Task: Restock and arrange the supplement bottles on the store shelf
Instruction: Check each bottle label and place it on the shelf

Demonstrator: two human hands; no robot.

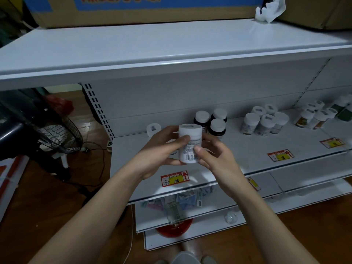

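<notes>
Both hands on one white supplement bottle (190,143), upright, over the shelf's (247,149) front edge near its left end. My left hand (162,149) wraps its side, thumb across the label; right hand (211,155) pinches the lower right. Barcode faces me, so I'm probably turning it before facing it out. Price tag (174,179) marked 108 just below on the edge. Behind: three dark bottles (211,121), then a white-bottle cluster (263,121) further right. Wood floor, fan (57,134) left of the shelf.
</notes>
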